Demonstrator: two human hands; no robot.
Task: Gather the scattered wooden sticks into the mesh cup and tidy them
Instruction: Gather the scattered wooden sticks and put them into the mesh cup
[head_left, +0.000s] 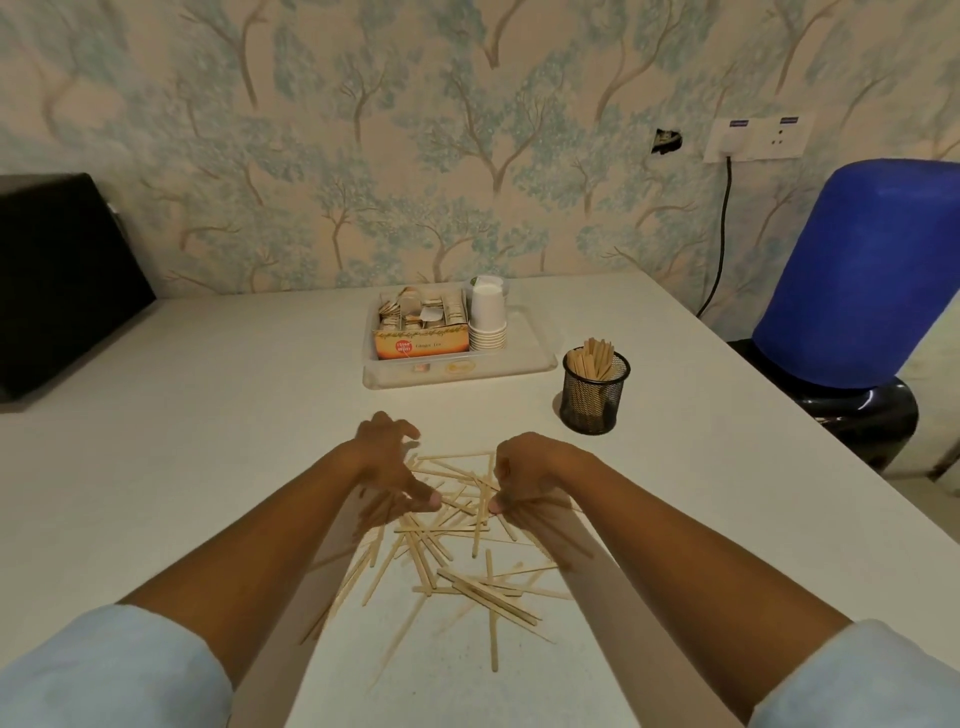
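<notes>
Lying scattered at lower centre, the wooden sticks (457, 545) cover the counter (208, 467). Both hands sit apart over the pile: left hand (389, 462) spread-fingered, right hand (524, 473) curled, grip unclear. Right of centre stands the mesh cup (595, 392), near the counter's right edge. A box (421, 345) reads "Ginger Tea".

The orange tea box (422, 344) reads "Ginger Tea"
</notes>
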